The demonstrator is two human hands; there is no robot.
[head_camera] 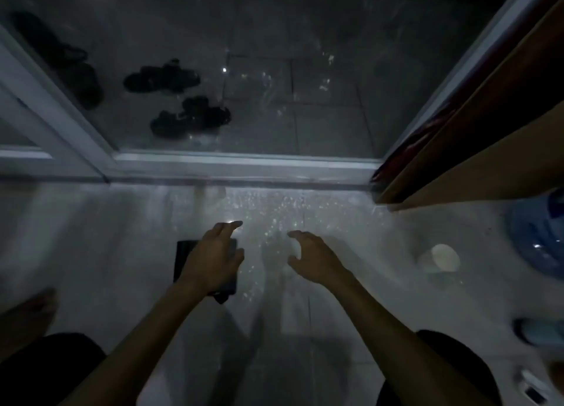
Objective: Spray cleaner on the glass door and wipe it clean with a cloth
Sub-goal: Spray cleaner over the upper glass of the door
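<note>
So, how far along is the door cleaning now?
Spraying looks done: droplets dot the glass door and the floor. In hand: nothing clear; the right hand is empty, the left hand covers a dark flat object. Wiping is left; no cloth shows.

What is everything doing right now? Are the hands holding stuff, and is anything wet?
Glass door: speckled with droplets.
Floor: wet with droplets near the door.
Left hand: fingers stretched over a dark flat thing; grip unclear.
Dark flat thing: partly hidden under the left hand.
Right hand: loosely curled, holding nothing.
Sandals: lying on tiles behind the glass.
</note>
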